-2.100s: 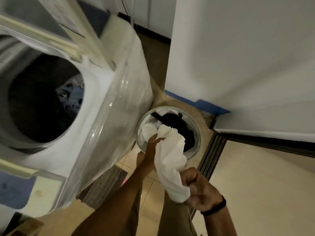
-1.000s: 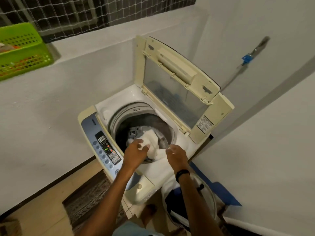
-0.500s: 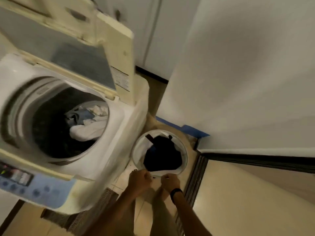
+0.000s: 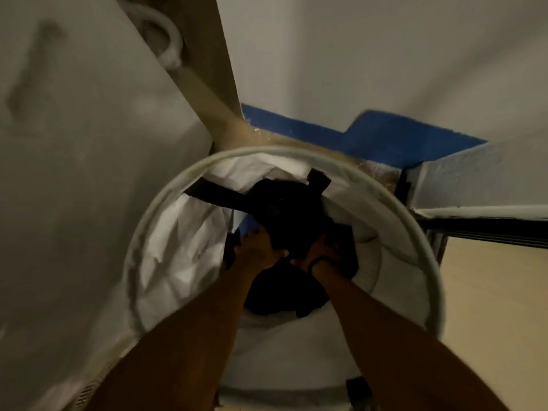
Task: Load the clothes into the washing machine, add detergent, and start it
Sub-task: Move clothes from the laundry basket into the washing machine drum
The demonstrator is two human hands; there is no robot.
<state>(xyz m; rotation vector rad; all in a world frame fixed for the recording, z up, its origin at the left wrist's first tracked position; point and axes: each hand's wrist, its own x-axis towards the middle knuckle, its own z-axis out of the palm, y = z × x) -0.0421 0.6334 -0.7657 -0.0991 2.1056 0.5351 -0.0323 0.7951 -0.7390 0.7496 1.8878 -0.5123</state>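
The washing machine's (image 4: 89,173) white side fills the left, and the hamper (image 4: 178,247) stands just beside it, which keeps each lift short. The dark clothes (image 4: 284,209) lie heaped at the hamper's bottom, toward its far wall. The left hand (image 4: 258,247) and right hand (image 4: 321,252) reach deep inside, fingers clenched in that bundle, likely to haul it out together.

A: What is the basket (image 4: 184,232) made of?
B: Thin white cloth, all crinkly, with a smooth rim.
A: And the dark clothes (image 4: 290,215) in it?
B: Soft black cloth, not shiny.
A: The washing machine (image 4: 89,143)?
B: Smooth and white. The floor (image 4: 489,292) is smooth too. The wall (image 4: 385,54) looks matt.
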